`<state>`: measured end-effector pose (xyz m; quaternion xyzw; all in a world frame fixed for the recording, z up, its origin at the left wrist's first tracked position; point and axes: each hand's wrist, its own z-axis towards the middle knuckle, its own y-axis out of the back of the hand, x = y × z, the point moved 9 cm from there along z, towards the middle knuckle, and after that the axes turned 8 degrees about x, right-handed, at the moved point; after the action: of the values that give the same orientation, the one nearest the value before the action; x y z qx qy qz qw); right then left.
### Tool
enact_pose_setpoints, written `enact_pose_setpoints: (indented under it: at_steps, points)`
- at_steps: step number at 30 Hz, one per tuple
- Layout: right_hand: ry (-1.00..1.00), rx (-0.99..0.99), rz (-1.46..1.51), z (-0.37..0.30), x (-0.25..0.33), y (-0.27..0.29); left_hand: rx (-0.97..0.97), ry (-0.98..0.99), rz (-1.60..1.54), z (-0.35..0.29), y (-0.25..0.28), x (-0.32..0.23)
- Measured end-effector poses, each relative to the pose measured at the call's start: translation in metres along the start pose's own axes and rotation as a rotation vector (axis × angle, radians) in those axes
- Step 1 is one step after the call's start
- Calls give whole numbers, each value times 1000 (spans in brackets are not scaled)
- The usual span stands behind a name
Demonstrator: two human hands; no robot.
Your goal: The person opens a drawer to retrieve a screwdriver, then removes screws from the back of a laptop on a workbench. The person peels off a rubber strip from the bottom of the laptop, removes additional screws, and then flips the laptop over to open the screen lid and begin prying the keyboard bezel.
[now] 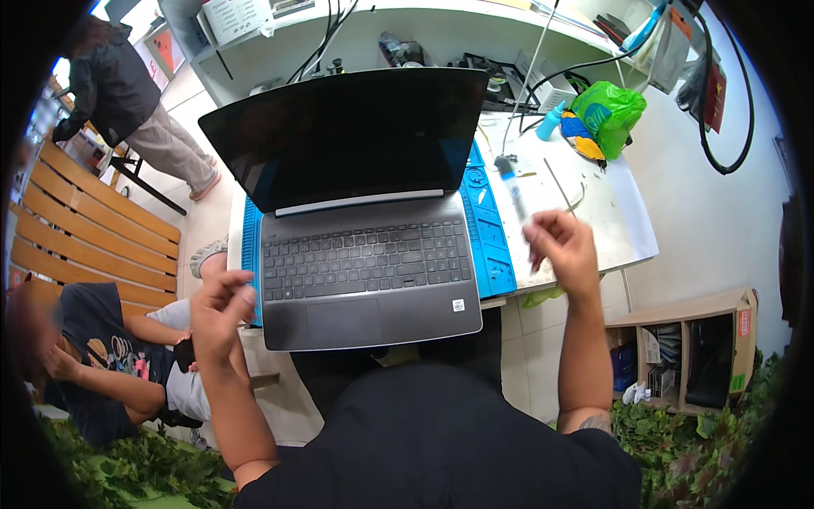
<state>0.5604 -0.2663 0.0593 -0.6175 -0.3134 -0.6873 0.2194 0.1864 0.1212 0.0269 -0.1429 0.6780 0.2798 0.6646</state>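
An open laptop (365,263) with a dark screen lies on a blue repair mat (490,233), its front edge towards me. My left hand (220,312) hovers beside the laptop's left edge, fingers loosely bent and apart, with nothing visible in them. To the right of the keyboard, my right hand (564,246) pinches the lower end of a small brush (515,188). This brush has a dark tip, a blue band and a pale handle, slightly blurred. Its tip points away from me, over the white tabletop (606,220).
Behind the laptop, a shelf (297,34) carries cables and boxes. A light-blue bottle (551,121) and a green plastic bag (609,117) stand at the back right. One person sits at left near a wooden bench (102,216); another stands behind. A low cabinet (678,348) is at right.
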Motion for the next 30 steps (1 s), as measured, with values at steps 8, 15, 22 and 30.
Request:
enact_pose_setpoints:
  at_steps: [8,15,22,30]
  points:
    - [29,584,243,-64,3,-206,503,-149,-202,-37,-178,-50]
    - [259,111,-238,-48,9,-136,-338,-56,-60,7,11,-5]
    - [93,-91,-363,-63,-35,-82,-258,223,199,57,23,47]
    - [82,-38,-291,-68,-53,-82,-272,244,232,52,17,45]
